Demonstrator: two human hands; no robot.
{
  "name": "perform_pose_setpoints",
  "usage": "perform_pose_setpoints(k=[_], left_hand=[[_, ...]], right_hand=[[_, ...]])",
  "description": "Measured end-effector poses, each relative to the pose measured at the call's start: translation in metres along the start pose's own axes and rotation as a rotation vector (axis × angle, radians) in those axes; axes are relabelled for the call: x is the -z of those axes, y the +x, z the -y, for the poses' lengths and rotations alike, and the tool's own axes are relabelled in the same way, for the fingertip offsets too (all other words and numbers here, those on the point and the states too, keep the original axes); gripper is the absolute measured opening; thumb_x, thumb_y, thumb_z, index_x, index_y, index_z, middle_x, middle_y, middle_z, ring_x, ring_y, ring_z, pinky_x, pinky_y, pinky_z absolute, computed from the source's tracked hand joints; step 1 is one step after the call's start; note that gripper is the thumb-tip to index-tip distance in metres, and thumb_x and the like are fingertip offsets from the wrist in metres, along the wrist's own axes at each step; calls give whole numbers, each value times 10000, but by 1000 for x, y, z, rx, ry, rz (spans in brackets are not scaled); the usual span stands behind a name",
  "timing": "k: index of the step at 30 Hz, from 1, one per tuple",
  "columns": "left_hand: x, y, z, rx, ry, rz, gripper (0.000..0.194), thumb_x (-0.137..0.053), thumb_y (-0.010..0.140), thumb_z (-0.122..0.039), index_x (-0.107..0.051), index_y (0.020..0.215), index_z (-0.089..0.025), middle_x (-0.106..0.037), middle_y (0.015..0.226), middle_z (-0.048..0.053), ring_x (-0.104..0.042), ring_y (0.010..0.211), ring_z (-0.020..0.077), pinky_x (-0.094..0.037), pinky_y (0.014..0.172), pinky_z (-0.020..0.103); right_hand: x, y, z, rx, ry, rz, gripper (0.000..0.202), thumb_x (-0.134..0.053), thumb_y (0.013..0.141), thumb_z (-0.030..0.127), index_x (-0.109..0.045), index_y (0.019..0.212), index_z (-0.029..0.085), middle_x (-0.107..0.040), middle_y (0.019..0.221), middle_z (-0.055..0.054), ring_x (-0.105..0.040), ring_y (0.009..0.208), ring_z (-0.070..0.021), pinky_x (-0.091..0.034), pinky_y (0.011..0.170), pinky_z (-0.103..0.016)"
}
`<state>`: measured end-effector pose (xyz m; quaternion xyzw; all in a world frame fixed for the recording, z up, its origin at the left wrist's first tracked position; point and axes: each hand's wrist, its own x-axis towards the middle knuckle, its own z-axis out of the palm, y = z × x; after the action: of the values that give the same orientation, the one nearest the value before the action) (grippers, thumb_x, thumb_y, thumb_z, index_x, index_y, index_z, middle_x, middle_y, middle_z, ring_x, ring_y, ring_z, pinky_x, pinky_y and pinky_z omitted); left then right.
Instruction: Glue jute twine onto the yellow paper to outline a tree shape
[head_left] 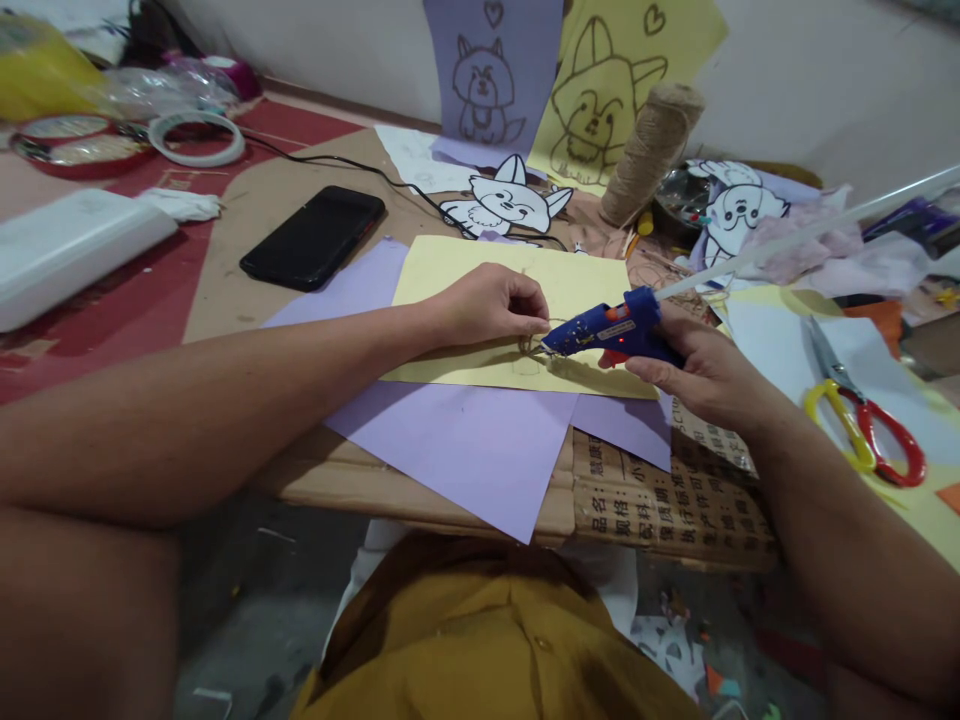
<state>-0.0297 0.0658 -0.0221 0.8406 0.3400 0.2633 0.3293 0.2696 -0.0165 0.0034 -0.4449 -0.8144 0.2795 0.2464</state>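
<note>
My right hand [701, 370] is wrapped round a blue hot glue gun [607, 328], its tip pointing down and left at the yellow paper [450, 270]. A long, pale glue stick [795, 230] sticks out of the gun's back end. Just left of the tip, my left hand [499, 302] rests on the same sheet with thumb and forefinger pinched together; whatever lies between them is too small to make out. Faint pencil lines and a brown, string-like outline [529, 345] show on the paper beneath the fingertips. Purple paper [465, 440] lies underneath the yellow sheet.
A black phone [313, 237] lies left of the papers. Behind stand a twine spool [651, 155] and a white fox cutout [510, 200]. Scissors [862, 420] with red and yellow handles lie at right. A black cable [330, 160] crosses the cardboard [232, 240]. Tape rolls sit far left.
</note>
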Motion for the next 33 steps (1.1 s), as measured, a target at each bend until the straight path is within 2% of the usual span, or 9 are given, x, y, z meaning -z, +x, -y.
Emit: perform_pose_setpoints(k=[3,8,17,33], left_hand=[[0,0,1,-1,-4,0,59,-789,839,-187,-827,860,-147,-787,773,33,-649,685,130,-446,674,278],[-1,1,2,-9,-1,-4,74,-781,834,-198,-827,862,-147,-789,772,33,-652,687,130,-447,665,275],[-1,1,3,-13,-1,-6,72,-787,823,-207,-825,847,-151,-787,758,27,-647,668,122,-448,655,267],[-1,1,2,-21,8,-8,64,-791,829,-205,-822,849,-153,-789,764,26,-655,670,127,-448,657,275]], right_hand=[[-1,1,3,13,0,3,529,-697,995,483,-611,1482,294,-728,1395,-81,-693,1287,-358,-546,1163,-590],[-2,2,7,24,-57,-17,519,-682,990,452,-620,1473,273,-740,1388,-92,-701,1274,-372,-560,1140,-608],[1,1,6,82,-112,-25,473,-668,997,417,-611,1444,275,-742,1339,-93,-708,1221,-351,-590,1071,-568],[1,0,11,48,-161,-23,449,-638,992,448,-631,1396,253,-743,1274,-102,-707,1168,-362,-608,1018,-574]])
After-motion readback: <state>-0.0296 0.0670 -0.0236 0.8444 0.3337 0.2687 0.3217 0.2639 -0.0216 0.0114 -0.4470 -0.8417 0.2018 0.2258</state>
